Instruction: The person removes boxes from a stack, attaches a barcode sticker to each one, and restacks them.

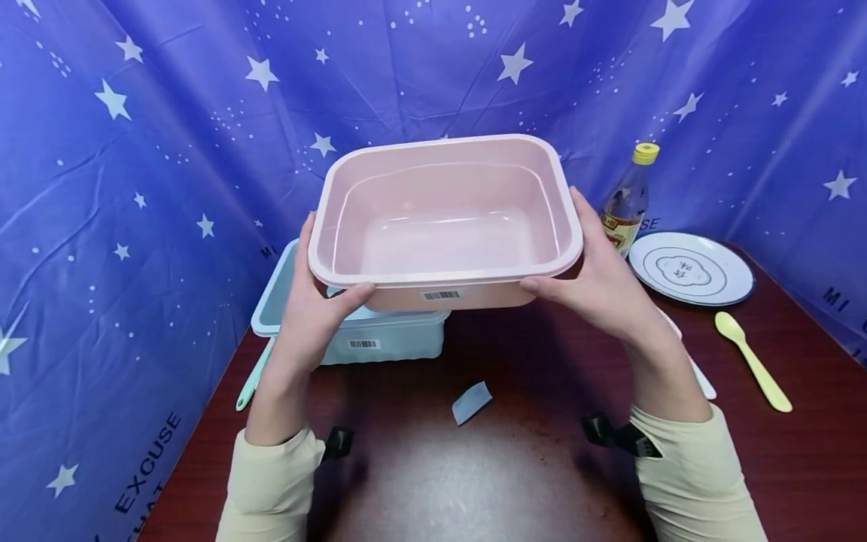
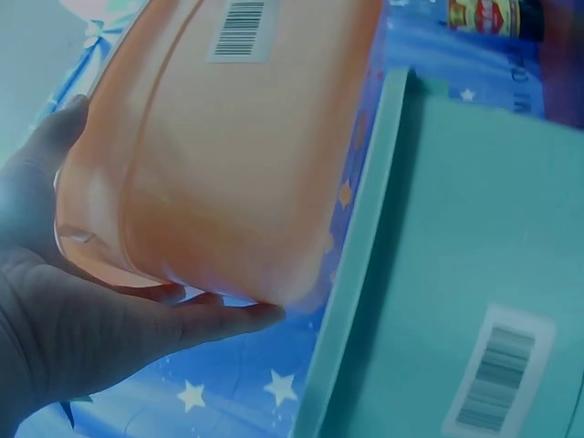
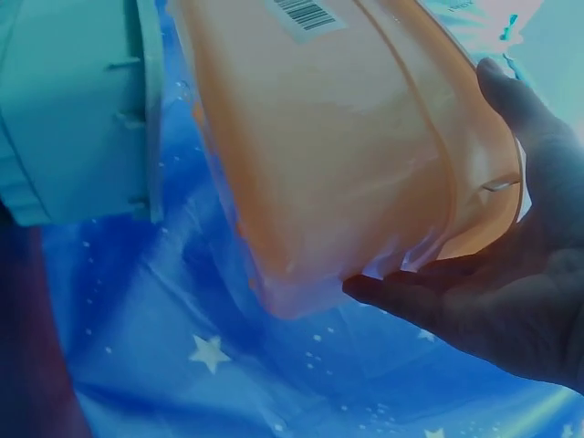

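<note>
Both hands hold up a pink rectangular plastic basin (image 1: 447, 226), raised above the table and tilted so its bare inside faces me. At its left end, my left hand (image 1: 308, 312) grips the rim, thumb on the front edge. My right hand (image 1: 603, 282) holds the opposite end likewise. In the left wrist view, the left fingers (image 2: 210, 319) lie along the basin's end wall; the right fingers (image 3: 401, 292) do the same in the right wrist view. Behind and below it on the left stands a light blue basin (image 1: 406, 342), partly hidden.
A yellow-capped bottle (image 1: 626, 199) and a white plate (image 1: 691, 269) stand back right. A yellow spoon (image 1: 755, 365) lies nearer; a pale handle (image 1: 701, 380) shows behind my right wrist. A green handle (image 1: 254, 380) lies left, and a small blue-grey piece (image 1: 472, 402) lies mid-table.
</note>
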Available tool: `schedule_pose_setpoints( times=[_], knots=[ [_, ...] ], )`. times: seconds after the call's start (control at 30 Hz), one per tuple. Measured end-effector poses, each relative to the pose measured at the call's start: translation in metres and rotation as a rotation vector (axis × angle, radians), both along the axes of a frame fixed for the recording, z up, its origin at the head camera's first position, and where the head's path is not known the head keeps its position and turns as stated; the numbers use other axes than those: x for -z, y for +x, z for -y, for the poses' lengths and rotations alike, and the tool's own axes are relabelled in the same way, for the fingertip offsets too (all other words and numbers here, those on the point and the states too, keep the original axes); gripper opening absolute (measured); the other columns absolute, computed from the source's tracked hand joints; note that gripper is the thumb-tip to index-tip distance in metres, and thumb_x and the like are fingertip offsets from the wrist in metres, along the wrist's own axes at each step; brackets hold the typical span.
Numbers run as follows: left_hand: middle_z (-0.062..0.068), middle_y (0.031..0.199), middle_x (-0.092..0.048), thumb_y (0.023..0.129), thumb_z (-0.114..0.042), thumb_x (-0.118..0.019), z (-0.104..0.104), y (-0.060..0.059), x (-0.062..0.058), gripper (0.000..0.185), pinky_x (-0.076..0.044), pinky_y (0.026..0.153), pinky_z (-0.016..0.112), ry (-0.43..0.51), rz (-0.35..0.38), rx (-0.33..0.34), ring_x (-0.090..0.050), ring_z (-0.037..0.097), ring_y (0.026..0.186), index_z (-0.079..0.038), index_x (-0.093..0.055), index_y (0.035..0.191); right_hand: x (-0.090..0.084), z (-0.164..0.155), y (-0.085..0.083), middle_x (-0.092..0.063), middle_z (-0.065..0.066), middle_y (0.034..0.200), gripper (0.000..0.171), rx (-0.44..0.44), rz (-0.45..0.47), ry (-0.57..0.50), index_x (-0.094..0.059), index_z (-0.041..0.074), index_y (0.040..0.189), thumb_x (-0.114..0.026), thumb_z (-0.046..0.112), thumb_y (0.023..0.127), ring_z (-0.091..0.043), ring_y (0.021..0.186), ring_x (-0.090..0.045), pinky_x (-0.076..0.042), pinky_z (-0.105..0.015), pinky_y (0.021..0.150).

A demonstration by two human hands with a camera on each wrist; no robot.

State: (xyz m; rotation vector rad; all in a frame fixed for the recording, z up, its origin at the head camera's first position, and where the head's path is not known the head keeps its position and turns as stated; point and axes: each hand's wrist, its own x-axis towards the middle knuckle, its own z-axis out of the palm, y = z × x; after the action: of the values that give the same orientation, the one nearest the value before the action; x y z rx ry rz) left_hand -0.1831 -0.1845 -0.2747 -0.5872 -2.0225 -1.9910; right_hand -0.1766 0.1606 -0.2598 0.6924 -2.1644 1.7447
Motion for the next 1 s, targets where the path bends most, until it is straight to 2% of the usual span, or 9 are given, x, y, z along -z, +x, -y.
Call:
schedule_pose_setpoints(
  times=[0.23,0.43,0.63,0.73,0.87,1.0],
  knots=[
    [0.001,0.159,-0.028,0.084,-0.001,-0.074,0.022,0.001,0.001,0.105,-0.042,0.106,0.036,-0.051,0.033,-0.048,-0.034,0.028,0.141,-0.023,-0.009,0.163,0.011,0.019,-0.011,-0.043,-0.011,0.148,0.109,-0.001,0.025,0.028,-0.021,0.018,0.160,-0.087,0.004,0.075,-0.032,0.126,-0.048,-0.041,-0.036,0.103],
    [0.002,0.160,-0.028,0.086,-0.002,-0.071,0.037,0.002,-0.002,0.102,-0.037,0.109,0.042,-0.055,0.045,-0.049,-0.030,0.028,0.143,-0.021,-0.007,0.163,0.015,0.033,-0.018,-0.046,-0.007,0.143,0.105,-0.065,0.036,-0.003,-0.023,0.019,0.158,-0.086,0.005,0.076,-0.034,0.125,-0.049,-0.043,-0.043,0.102],
    [0.007,0.160,-0.028,0.086,0.002,-0.069,0.052,-0.001,-0.002,0.101,-0.041,0.105,0.030,-0.023,0.041,-0.042,-0.031,0.031,0.141,-0.021,-0.008,0.163,0.017,0.048,-0.023,-0.046,-0.006,0.145,0.109,-0.045,0.043,0.017,-0.019,0.021,0.160,-0.088,0.011,0.076,-0.031,0.127,-0.049,-0.036,-0.049,0.107],
    [0.010,0.160,-0.027,0.087,0.002,-0.068,0.059,-0.003,-0.001,0.101,-0.044,0.100,0.025,-0.004,0.046,-0.036,-0.031,0.035,0.141,-0.020,-0.006,0.163,0.016,0.059,-0.026,-0.046,-0.006,0.144,0.108,-0.063,0.039,-0.004,-0.021,0.022,0.160,-0.088,0.010,0.076,-0.029,0.126,-0.050,-0.037,-0.050,0.107],
    [0.012,0.161,-0.025,0.088,0.003,-0.067,0.070,-0.005,0.001,0.100,-0.046,0.098,0.024,0.019,0.051,-0.021,-0.030,0.037,0.141,-0.021,-0.005,0.163,0.011,0.074,-0.025,-0.048,-0.004,0.141,0.104,-0.104,0.024,-0.040,-0.025,0.022,0.157,-0.088,0.006,0.076,-0.023,0.122,-0.053,-0.041,-0.046,0.105],
    [0.011,0.161,-0.025,0.088,0.002,-0.067,0.080,-0.006,0.002,0.100,-0.047,0.098,0.025,0.039,0.051,-0.013,-0.030,0.037,0.141,-0.023,-0.006,0.163,0.000,0.088,-0.016,-0.049,-0.005,0.139,0.103,-0.117,0.011,-0.048,-0.023,0.016,0.157,-0.086,0.003,0.076,-0.019,0.119,-0.055,-0.044,-0.038,0.102]
  ],
)
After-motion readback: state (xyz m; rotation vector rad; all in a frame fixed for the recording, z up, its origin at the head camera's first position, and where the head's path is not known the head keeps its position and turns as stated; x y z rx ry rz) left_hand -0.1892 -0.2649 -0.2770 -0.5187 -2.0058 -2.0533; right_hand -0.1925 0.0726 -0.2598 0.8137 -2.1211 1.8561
